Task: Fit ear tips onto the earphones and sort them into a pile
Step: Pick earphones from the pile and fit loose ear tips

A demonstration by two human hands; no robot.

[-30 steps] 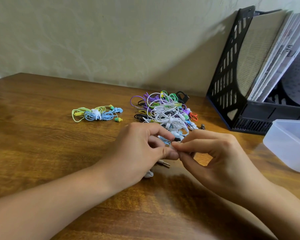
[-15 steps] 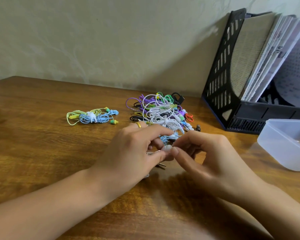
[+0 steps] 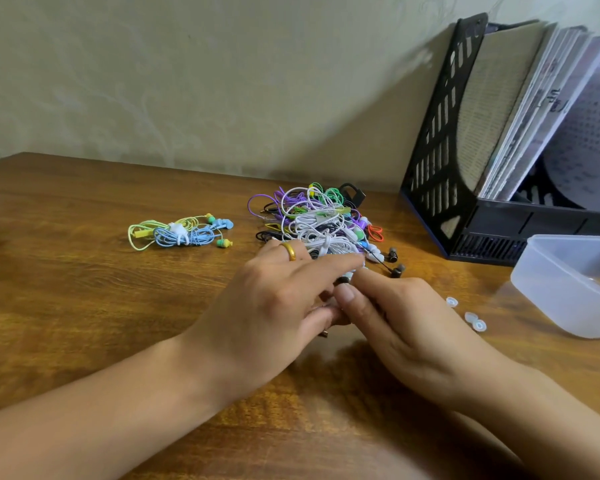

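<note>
- At the centre of the frame, on the brown wooden desk [image 3: 66,289], the left hand [image 3: 271,313] and right hand [image 3: 406,327] have sunk from their raised pinch of a second ago and now meet low, fingertips pressed together over something small; whether either grips an earphone I cannot tell.
- Just behind them sits the tangled heap of white, purple and green wired earphones [image 3: 316,220], unmoved.
- Left of centre, the small bundle of blue and yellow earphones [image 3: 177,232] is unchanged, so nothing has joined the sorted pile.
- At right, near the translucent plastic tub [image 3: 568,289], three loose clear silicone ear tips [image 3: 471,317] now show, likely awaiting fitting.
</note>
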